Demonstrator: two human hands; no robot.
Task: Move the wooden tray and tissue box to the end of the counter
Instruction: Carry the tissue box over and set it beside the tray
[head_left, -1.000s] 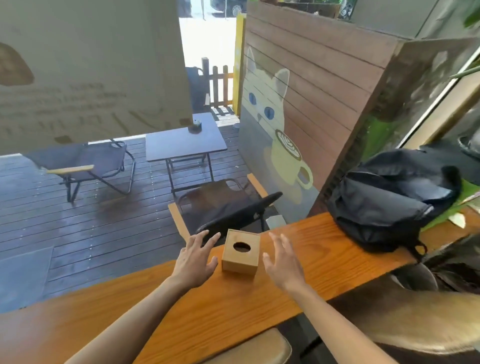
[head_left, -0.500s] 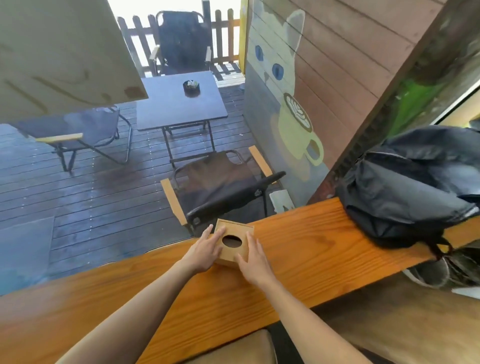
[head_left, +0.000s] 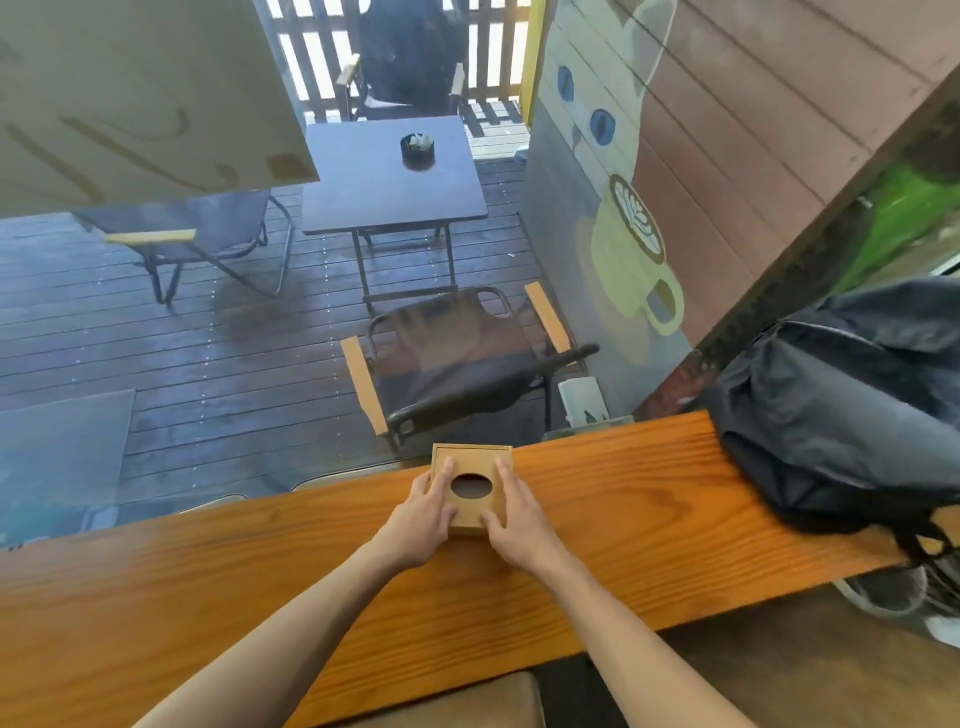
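A square wooden tissue box (head_left: 471, 462) with an oval hole in its top sits at the far edge of the orange wooden counter (head_left: 623, 499), against the window glass. My left hand (head_left: 422, 514) lies on its left side, fingers over the top. On the box's right side rests my right hand (head_left: 515, 514), gripping it too. No wooden tray is in view.
A black backpack (head_left: 841, 415) lies on the counter's right end. A stool seat (head_left: 467, 701) shows below the counter's near edge. Beyond the glass are a wet deck, folding chairs (head_left: 457, 364) and a dark table (head_left: 389, 176).
My hands went from hovering open beside the tissue box to gripping its two sides. The box now sits closer to the counter's far edge, and my view tilted downward.
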